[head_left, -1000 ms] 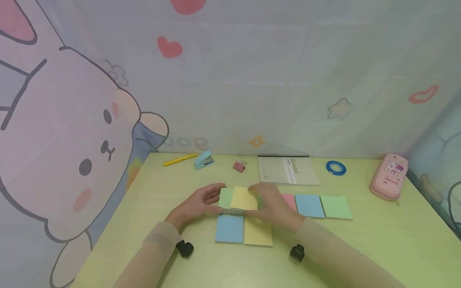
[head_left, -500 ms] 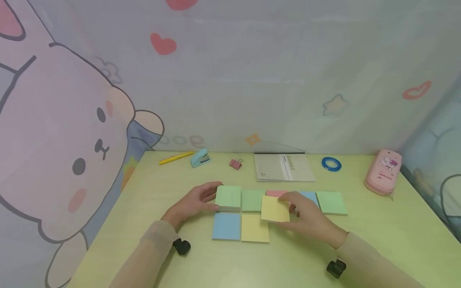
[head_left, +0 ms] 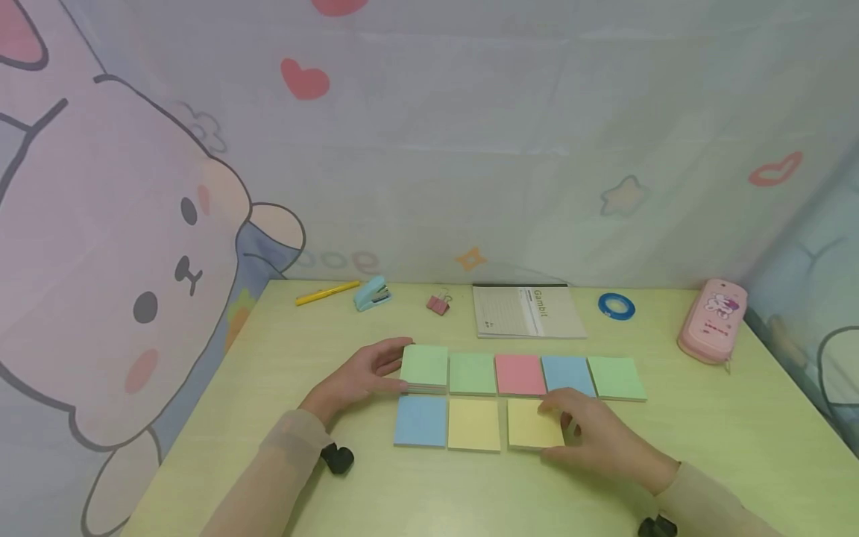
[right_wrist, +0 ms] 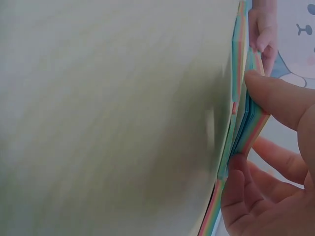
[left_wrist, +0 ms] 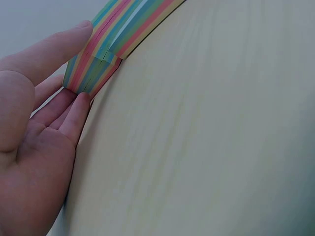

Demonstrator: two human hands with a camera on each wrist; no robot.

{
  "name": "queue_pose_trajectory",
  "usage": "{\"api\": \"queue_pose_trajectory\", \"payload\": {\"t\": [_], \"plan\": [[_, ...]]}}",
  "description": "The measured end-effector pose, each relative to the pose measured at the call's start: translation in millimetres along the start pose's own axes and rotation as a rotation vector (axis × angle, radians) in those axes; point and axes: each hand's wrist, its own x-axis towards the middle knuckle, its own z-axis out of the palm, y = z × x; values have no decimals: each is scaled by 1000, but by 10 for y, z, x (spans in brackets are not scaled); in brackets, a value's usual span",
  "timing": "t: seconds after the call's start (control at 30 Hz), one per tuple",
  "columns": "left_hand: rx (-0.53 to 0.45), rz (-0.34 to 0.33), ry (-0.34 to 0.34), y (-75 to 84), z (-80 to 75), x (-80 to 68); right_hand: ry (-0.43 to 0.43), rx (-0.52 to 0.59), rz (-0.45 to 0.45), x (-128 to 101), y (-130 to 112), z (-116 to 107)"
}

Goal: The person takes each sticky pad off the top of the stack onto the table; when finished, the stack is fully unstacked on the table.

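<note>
My left hand (head_left: 359,382) holds the left side of a stack of sticky note pads (head_left: 424,365) with a green top, at the left end of the back row. In the left wrist view, thumb and fingers grip the striped edges of the stack (left_wrist: 104,51). My right hand (head_left: 604,438) pinches a yellow sticky note pad (head_left: 525,424) by its right side, at the right end of the front row. From the right wrist, this pad (right_wrist: 255,129) shows between thumb and fingers, slightly tilted. Left of it lie a yellow pad (head_left: 473,425) and a blue pad (head_left: 420,422).
The back row continues with green (head_left: 472,373), pink (head_left: 520,374), blue (head_left: 568,374) and green (head_left: 616,378) pads. Behind stand a yellow pen (head_left: 327,293), stapler (head_left: 372,293), binder clip (head_left: 439,304), notebook (head_left: 529,312), blue tape roll (head_left: 616,306) and pink pencil case (head_left: 713,321).
My right hand has taken the yellow pad off the green stack and brought it right and toward me, to the front row's right end. My left hand has stayed at the stack.
</note>
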Motion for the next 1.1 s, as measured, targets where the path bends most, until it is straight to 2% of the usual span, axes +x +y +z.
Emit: {"api": "queue_pose_trajectory", "payload": {"t": [0.13, 0.33, 1.1], "plan": [[-2, 3, -6, 5, -8, 7, -23, -40, -18, -15, -7, 45], [-9, -7, 0, 3, -21, 16, -39, -104, 10, -12, -39, 52], [-5, -5, 6, 42, 8, -20, -70, -145, 46, 16, -62, 51]]}}
